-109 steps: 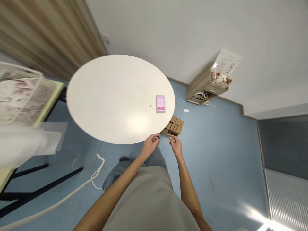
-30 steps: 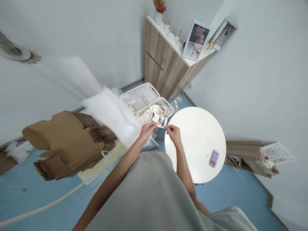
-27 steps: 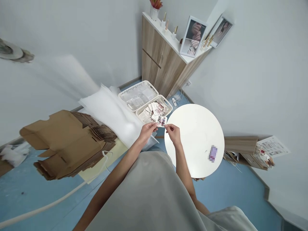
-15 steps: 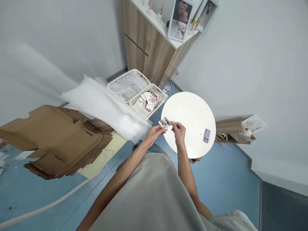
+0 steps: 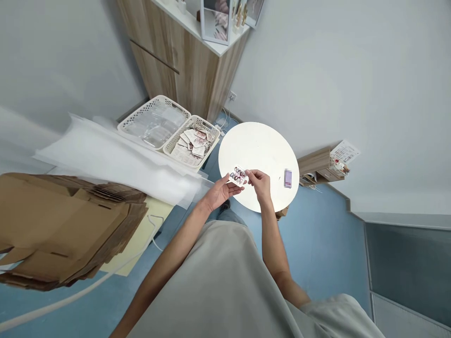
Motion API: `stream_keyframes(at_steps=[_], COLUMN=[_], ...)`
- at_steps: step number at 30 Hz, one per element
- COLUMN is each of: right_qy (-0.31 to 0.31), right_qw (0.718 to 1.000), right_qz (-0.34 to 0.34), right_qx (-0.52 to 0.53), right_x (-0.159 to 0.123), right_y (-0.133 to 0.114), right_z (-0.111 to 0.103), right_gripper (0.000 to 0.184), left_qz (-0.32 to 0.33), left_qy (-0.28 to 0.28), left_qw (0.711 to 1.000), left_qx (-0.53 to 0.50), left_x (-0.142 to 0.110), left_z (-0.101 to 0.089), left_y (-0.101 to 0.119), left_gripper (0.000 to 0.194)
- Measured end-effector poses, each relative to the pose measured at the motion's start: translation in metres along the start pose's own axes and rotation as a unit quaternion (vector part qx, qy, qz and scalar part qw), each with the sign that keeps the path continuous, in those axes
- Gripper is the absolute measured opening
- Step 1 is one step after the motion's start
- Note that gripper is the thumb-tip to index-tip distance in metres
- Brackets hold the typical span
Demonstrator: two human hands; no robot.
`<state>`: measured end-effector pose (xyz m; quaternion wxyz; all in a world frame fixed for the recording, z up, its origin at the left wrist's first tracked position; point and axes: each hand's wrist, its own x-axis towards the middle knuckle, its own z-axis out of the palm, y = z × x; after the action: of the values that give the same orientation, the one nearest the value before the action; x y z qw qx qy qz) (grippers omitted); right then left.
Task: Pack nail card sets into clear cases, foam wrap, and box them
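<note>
My left hand (image 5: 218, 192) and my right hand (image 5: 260, 182) both pinch a small white card of patterned press-on nails (image 5: 237, 175), held over the near edge of a round white table (image 5: 259, 150). The left fingers grip its lower left side, the right fingers its right end. A small purple phone-like thing (image 5: 288, 178) lies on the table to the right of my hands.
Two white baskets stand to the left: one with more nail cards (image 5: 192, 141), one with clear bags (image 5: 155, 121). White foam sheets (image 5: 112, 159) and flattened cardboard boxes (image 5: 63, 220) cover a yellow table. A wooden cabinet (image 5: 186, 61) stands behind, a low shelf (image 5: 317, 164) at right.
My hands were bare at the round table at first; since then they hold a nail card. My view has swung from the baskets toward the round table, carrying the card over its edge.
</note>
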<state>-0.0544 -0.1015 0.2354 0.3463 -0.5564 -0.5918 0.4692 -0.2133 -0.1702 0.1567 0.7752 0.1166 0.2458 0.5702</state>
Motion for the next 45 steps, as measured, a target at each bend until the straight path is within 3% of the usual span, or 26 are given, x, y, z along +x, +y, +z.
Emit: stream_keyframes(at_steps=[3,5,11,13,19,25,31,34,40,45], right_qy=[0.063,0.072,0.116,0.138,0.126,0.088,0.015,0.0,0.015,0.062], right_qw=[0.997,0.996,0.992,0.989,0.992,0.995,0.995,0.996,0.997,0.997], right_qz=[-0.029,-0.041,-0.017,-0.009,0.015,0.014,0.025,0.033,0.019,-0.011], right_qx=[-0.018,-0.02,-0.039,-0.047,0.008,0.054,0.094,0.086,0.073,0.052], right_x=[-0.005,-0.012,-0.023,-0.02,-0.001,0.011,0.01,0.008,0.002,-0.009], right_y=[0.0,-0.001,0.002,0.005,0.005,-0.006,-0.007,-0.001,0.004,-0.006], right_z=[-0.004,-0.005,-0.012,-0.019,-0.041,-0.047,-0.045,-0.041,-0.032,-0.026], right_gripper=[0.043,0.041,0.033,0.032,0.036,0.034,0.036,0.043,0.046,0.044], left_qz=[0.054,0.101,0.238,0.251,0.23,0.174,0.037,0.001,0.048,0.131], left_qy=[0.043,0.088,0.164,0.169,0.185,0.167,0.027,0.005,0.042,0.141], left_qw=[0.996,0.985,0.904,0.897,0.922,0.956,0.998,0.999,0.997,0.966], left_qx=[0.052,0.112,0.314,0.322,0.251,0.166,0.046,0.032,0.054,0.172], left_x=[0.007,0.013,0.032,0.038,0.048,0.042,0.03,0.024,0.018,0.017], left_z=[0.009,0.014,0.028,0.031,0.04,0.046,0.045,0.045,0.049,0.052], left_y=[-0.007,-0.013,-0.034,-0.037,-0.026,-0.012,-0.014,-0.018,-0.018,-0.016], left_gripper=[0.059,0.056,0.061,0.065,0.051,0.054,0.059,0.06,0.06,0.064])
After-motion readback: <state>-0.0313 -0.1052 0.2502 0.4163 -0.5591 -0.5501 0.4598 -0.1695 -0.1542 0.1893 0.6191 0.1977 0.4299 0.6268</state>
